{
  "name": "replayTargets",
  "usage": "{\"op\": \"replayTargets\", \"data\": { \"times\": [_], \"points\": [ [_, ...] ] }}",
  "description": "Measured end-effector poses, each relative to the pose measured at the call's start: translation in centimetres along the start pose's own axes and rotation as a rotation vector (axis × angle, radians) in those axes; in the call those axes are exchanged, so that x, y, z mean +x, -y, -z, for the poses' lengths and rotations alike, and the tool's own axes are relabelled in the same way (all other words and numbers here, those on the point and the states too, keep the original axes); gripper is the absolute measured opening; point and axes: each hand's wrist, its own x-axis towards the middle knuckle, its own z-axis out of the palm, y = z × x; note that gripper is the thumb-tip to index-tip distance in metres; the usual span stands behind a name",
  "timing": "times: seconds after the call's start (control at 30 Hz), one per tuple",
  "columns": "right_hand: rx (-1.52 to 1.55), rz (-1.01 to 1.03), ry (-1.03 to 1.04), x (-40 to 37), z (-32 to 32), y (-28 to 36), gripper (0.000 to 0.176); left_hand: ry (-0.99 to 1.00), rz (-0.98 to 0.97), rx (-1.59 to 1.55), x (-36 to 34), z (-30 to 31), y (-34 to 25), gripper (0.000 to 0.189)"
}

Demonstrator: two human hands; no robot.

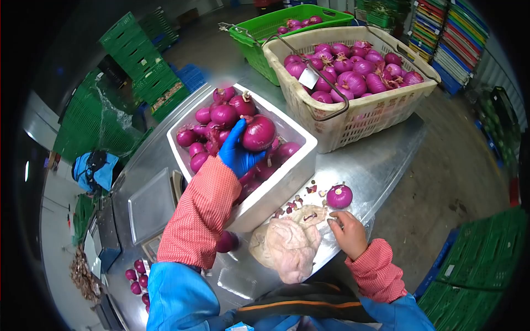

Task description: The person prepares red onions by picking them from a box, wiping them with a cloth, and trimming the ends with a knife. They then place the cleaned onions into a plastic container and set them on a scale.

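Note:
My left hand (238,151), in a blue glove, is closed round a large red onion (259,133) above the white foam box (270,190), which is filled with red onions. My bare right hand (348,234) is over the metal table's near edge, its fingers curled close together beside a crumpled pale cloth (290,248); whether they pinch anything is too small to tell. Just beyond that hand sits a single red onion (339,196). Small trimmed bits (298,199) lie between the cloth and the box. Another onion (227,241) rests on the table left of the cloth.
A cream basket (348,118) full of onions stands at the back right, with a green basket (259,58) behind it. A scale-like tray (152,204) is left of the box. Green crates (475,254) stand at the lower right; more small onions (136,288) lie at the lower left.

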Motion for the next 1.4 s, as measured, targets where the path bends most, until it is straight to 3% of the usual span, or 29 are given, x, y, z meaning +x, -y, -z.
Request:
{"op": "replayTargets", "data": {
  "times": [0.03,0.1,0.17,0.2,0.3,0.4,0.5,0.73,0.87,0.97,1.03,1.07,1.13,1.17,1.2,1.23,1.27,1.3,1.37,1.4],
  "points": [
    [0.053,0.036,-0.013,0.0,-0.2,-0.2,0.018,0.096,0.069,-0.084,-1.9,-0.8,0.1,0.070],
    [0.133,0.009,0.052,0.5,-0.2,0.3,0.019,0.121,0.051,0.036,-4.7,0.4,1.2,0.073],
    [0.291,-0.038,0.077,0.9,-0.1,1.8,0.020,-0.064,0.048,0.196,-8.1,0.4,3.0,0.080],
    [0.325,-0.020,0.077,1.2,0.5,3.2,0.022,-0.040,0.012,0.266,-9.6,-0.4,4.0,0.081],
    [0.172,0.262,-0.031,2.1,2.1,7.3,0.020,0.082,-0.109,0.495,-12.6,-3.0,6.8,0.081],
    [-0.198,0.533,-0.047,2.1,3.4,10.5,0.023,-0.026,-0.196,0.701,-15.0,-2.8,9.3,0.083],
    [-0.361,0.693,-0.108,2.0,2.7,11.4,0.029,-0.032,-0.241,0.867,-16.9,-4.7,10.8,0.083],
    [-0.436,0.702,-0.077,1.3,1.1,9.3,0.033,-0.087,-0.190,0.804,-19.0,-4.7,12.9,0.083],
    [-0.411,0.608,-0.082,0.6,1.9,7.8,0.045,-0.114,-0.212,0.879,-19.5,-4.6,12.6,0.083],
    [-0.070,0.508,-0.026,0.1,1.4,8.7,0.041,-0.092,-0.285,1.005,-18.9,-4.6,13.3,0.086],
    [0.294,0.340,0.091,0.6,0.4,8.4,0.045,-0.035,-0.333,1.148,-18.7,-4.7,13.5,0.091],
    [0.475,0.249,0.150,0.7,0.0,8.0,0.047,0.022,-0.447,1.317,-18.4,-4.7,13.5,0.095],
    [0.825,-0.092,0.537,0.6,0.2,7.1,0.053,0.146,-0.685,1.643,-17.7,-4.9,13.3,0.101],
    [0.991,-0.268,0.730,0.6,0.4,6.9,0.055,0.057,-0.627,1.476,-17.6,-4.4,13.9,0.101],
    [1.040,-0.237,0.703,0.4,0.4,7.0,0.057,-0.031,-0.569,1.308,-17.7,-3.3,15.0,0.102],
    [0.881,-0.114,0.545,-0.2,0.2,7.5,0.057,-0.118,-0.509,1.138,-18.1,-2.9,15.7,0.102],
    [0.720,0.004,0.392,-0.9,-0.1,8.4,0.057,-0.086,-0.257,0.764,-18.8,-2.9,16.0,0.096],
    [0.560,0.118,0.238,-1.3,-0.4,9.3,0.057,-0.107,-0.150,0.537,-18.9,-2.6,16.0,0.094],
    [0.408,0.256,0.233,-1.8,-0.6,9.7,0.050,-0.149,0.063,0.077,-19.5,-1.7,16.2,0.089],
    [0.389,0.282,0.272,-2.0,-0.7,9.4,0.047,-0.169,-0.019,0.050,-19.6,-2.0,16.4,0.083]
  ]
}}
